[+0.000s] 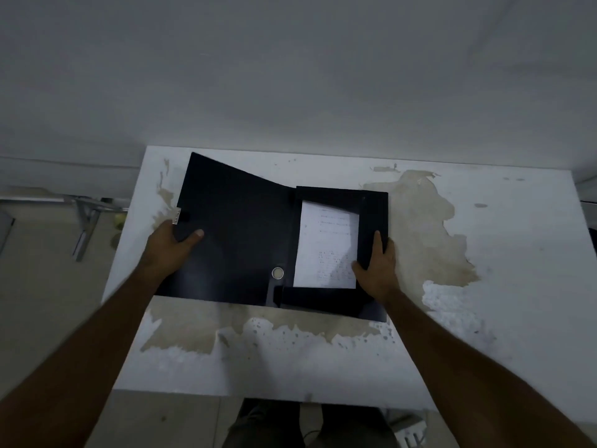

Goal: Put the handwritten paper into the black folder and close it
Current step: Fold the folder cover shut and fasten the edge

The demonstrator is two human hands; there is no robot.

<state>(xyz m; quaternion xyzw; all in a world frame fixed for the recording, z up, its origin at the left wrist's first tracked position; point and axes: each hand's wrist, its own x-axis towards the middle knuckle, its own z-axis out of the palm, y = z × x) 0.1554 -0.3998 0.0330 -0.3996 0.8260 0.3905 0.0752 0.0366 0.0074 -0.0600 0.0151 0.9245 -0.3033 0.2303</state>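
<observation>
The black folder (239, 234) lies open on the worn white table (484, 286), its cover lifted at the left. The handwritten paper (326, 247) sits inside the right half, framed by the flaps. The left hand (171, 244) pinches the cover's edge; the right hand (378, 270) clasps the side flap.

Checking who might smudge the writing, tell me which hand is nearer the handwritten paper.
Right. The right hand touches the handwritten paper at its lower right corner; the left hand grips the black folder cover's far left edge.
</observation>
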